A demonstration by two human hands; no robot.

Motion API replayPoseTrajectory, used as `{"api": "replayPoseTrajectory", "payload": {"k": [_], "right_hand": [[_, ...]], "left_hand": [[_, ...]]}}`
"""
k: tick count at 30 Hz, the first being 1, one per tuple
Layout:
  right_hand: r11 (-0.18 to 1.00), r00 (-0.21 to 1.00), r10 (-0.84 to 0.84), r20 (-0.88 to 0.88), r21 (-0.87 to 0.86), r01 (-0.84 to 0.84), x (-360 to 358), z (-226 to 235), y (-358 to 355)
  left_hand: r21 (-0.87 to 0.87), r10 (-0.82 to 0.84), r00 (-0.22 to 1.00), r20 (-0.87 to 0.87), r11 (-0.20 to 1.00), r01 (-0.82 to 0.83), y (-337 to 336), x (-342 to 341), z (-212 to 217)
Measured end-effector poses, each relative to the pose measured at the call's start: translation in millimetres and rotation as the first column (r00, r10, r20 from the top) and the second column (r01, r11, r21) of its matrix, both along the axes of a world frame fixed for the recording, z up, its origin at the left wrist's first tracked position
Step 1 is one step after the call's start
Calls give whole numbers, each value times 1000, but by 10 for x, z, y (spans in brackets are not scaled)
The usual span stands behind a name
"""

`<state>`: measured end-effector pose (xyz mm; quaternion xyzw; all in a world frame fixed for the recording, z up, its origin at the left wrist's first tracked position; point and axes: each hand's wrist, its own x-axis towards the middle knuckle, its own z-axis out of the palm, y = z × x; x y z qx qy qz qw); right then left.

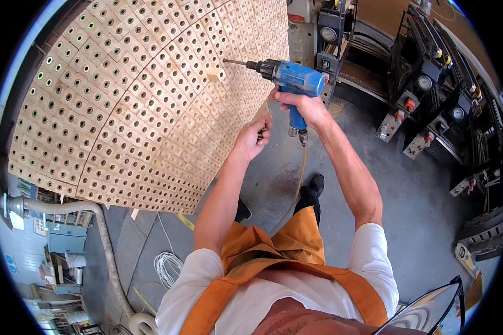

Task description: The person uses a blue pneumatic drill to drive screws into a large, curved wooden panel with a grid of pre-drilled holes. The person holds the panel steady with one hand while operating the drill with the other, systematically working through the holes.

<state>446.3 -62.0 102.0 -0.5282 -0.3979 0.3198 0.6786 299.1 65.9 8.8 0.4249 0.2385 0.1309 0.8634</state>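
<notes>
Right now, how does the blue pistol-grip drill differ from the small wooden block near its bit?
The pistol-grip drill is blue; the wooden block is pale tan. The drill is larger, the block small and boxy. The right hand holds the drill; no hand touches the block.

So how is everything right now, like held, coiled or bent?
Wooden panel: some holes dark-ringed, others plain.
Blue drill: held, bit pointing toward the panel.
Right hand: closed around the drill's handle.
Left hand: curled around small dark pieces.
White cable: coiled on the floor.
Ribbed hose: bent.
Apron: worn.
</notes>
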Motion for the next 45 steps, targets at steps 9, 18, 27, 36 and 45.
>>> {"api": "replayPoseTrajectory", "payload": {"k": [9, 18, 27, 36, 45], "right_hand": [[999, 990, 41, -132, 39, -37, -65, 3, -15], [1000, 995, 23, -100, -7, -24, -71, -121, -423], [994, 984, 78, -160, -61, -88, 148, -319, -700], [998, 966, -34, -255, 42, 46, -59, -266, -215], [998, 963, 18, -270, 66, 0, 68, -136, 17]], "left_hand": [[111, 111, 994, 15, 987, -112, 23, -136, 218], [-56, 174, 885, 431, 984, -167, 521, 20, 642], [207, 87, 961, 262, 968, -144, 429, 201, 791], [-41, 249, 860, 446, 965, -259, 583, 636, 949], [-92, 317, 833, 453, 946, -310, 627, 727, 923]]}}
